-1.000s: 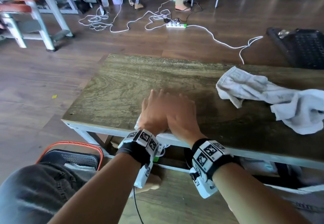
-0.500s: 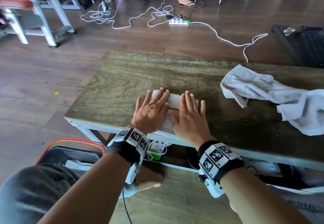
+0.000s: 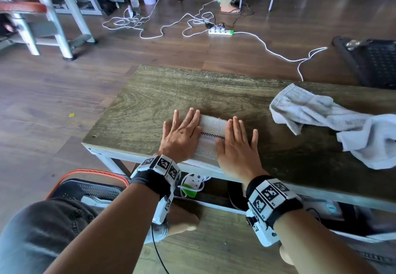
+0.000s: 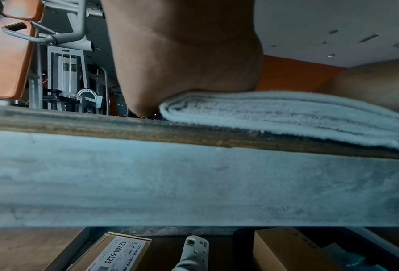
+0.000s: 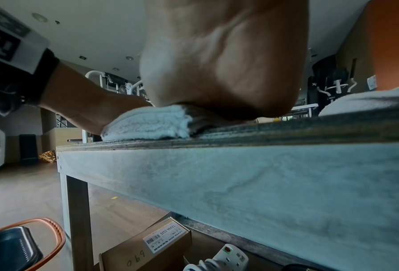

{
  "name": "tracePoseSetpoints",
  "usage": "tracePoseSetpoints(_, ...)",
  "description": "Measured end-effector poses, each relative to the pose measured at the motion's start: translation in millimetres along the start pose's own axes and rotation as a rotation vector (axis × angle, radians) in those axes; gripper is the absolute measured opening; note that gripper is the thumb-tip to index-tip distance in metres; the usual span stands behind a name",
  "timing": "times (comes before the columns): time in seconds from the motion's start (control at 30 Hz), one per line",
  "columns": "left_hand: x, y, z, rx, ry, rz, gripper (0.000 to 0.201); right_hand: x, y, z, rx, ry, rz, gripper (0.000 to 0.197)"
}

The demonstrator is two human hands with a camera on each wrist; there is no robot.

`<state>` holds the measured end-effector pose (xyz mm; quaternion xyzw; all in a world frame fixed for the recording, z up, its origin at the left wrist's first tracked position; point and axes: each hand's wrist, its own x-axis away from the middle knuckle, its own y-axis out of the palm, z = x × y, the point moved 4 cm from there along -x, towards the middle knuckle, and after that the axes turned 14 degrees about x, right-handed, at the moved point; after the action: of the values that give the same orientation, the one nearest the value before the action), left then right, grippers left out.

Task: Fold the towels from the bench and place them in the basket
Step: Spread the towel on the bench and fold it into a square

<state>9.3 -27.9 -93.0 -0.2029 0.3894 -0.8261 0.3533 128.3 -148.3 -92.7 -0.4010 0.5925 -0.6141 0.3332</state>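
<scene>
A folded white towel point(image 3: 211, 136) with a dark checked stripe lies at the near edge of the wooden bench point(image 3: 150, 106). My left hand point(image 3: 182, 133) presses flat on its left side, fingers straight. Flat on its right side lies my right hand point(image 3: 237, 145), fingers spread. The wrist views show the towel's stacked layers point(image 4: 286, 117) point(image 5: 147, 124) under each palm. A crumpled white towel point(image 3: 334, 121) lies loose on the bench at the right. The black basket point(image 3: 85, 190) with an orange rim stands on the floor at the lower left, beside my knee.
Under the bench lie cardboard boxes point(image 5: 147, 245) and a power strip point(image 3: 192, 184). White cables and another power strip point(image 3: 220, 31) trail over the floor beyond the bench. Gym equipment point(image 3: 42, 12) stands far left; a black crate point(image 3: 372, 63) sits at the right.
My two hands, stacked close together a second ago, have slid apart to the towel's left and right sides, uncovering its striped middle.
</scene>
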Motion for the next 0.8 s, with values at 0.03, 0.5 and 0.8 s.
tracePoseSetpoints(0.03,0.3,-1.7,-2.8,0.009,-0.019,0.000,0.054,0.4,-0.1,0.3,-0.004,0.001,-0.006,0.069)
tracePoseSetpoints(0.5,2.6,-6.1,-11.8,0.043,-0.098,0.078,0.056,3.3,3.3,6.0,-0.034,0.019,-0.045,0.067)
tracePoseSetpoints(0.8,9.6,-6.0,-9.1,0.008,-0.045,0.073,0.051,4.6,3.6,5.0,-0.040,0.058,-0.019,0.066)
